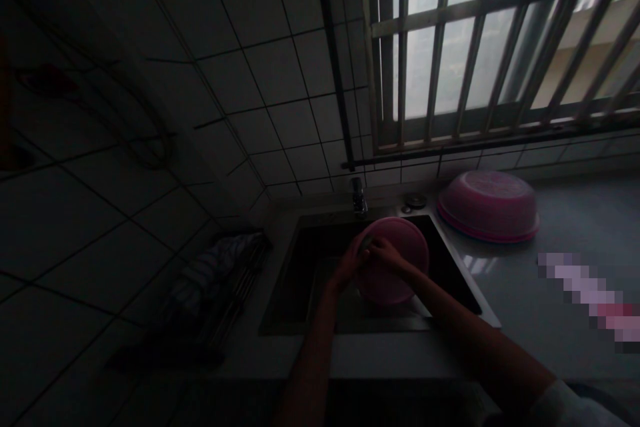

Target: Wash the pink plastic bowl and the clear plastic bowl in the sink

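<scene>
A pink plastic basin is tilted inside the dark sink, its open side facing me. My left hand grips the basin at its left rim, fingers closed around the edge. Close beside it, my right hand is closed against the basin's inside, near the left rim. A small greyish-green thing shows between the two hands; dim light hides what kind it is. The tap stands just behind the basin.
An upturned pink basin sits on the counter right of the sink. A dark rack with a striped cloth lies to the left. Small round drain parts rest behind the sink, below a barred window.
</scene>
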Tool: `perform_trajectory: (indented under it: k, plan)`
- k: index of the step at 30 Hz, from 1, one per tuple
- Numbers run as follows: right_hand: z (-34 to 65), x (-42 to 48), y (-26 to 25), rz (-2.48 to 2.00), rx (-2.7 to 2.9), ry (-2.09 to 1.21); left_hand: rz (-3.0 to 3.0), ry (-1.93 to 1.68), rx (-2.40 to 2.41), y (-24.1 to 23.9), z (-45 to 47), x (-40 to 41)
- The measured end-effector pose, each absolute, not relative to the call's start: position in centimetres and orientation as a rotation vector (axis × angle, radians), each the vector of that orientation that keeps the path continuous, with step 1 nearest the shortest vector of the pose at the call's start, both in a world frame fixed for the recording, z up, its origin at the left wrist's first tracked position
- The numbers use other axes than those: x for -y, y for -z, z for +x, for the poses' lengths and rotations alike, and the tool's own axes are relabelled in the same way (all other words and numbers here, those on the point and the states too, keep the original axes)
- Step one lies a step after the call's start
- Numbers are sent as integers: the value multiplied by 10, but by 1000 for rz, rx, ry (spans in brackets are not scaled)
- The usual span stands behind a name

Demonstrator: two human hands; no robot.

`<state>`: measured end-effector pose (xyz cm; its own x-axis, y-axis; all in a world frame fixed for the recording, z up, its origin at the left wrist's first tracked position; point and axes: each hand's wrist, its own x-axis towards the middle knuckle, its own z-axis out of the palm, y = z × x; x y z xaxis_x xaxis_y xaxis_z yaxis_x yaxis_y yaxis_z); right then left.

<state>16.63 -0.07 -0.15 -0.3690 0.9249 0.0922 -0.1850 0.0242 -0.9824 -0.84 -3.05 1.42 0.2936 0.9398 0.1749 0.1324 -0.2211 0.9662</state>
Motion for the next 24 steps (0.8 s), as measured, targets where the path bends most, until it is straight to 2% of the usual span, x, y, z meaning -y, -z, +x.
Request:
perform_trajectory:
  k: [4,12,19,24]
  plan:
    - [189,-12,-13,-935,1218,-1310,1596,-1026,-962,-16,-5,30]
    - [162,10,0,-803,1493,-1678,1573,-1036,-994,-14,-9,32]
    - [192,-10,-10,-928,1256,-1377,1644,-1001,-961,-15,-7,29]
    - [178,-5,-2,-857,1394,-1453,1672,-1001,-991,-14,-8,28]
